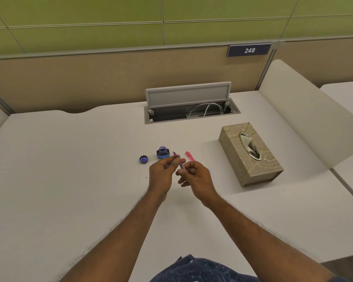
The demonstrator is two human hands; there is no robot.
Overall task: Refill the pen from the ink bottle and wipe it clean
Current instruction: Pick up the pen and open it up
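Both hands hold a slim pink pen (180, 164) just above the white table, nib pointing up and away toward the ink bottle. My left hand (162, 174) pinches its front part near the nib; my right hand (196, 178) grips its rear end. The open ink bottle (163, 153), dark blue glass with a blue label, stands just beyond the left hand. Its round cap (143, 159) lies upturned to the bottle's left. A pink pen part (190, 156), likely the cap or barrel, lies on the table right of the nib.
A gold patterned tissue box (251, 154) with a tissue sticking out stands at the right. An open cable hatch (190, 110) with a white cable sits at the back of the table. A small ink dot (146, 177) marks the table left of my left hand.
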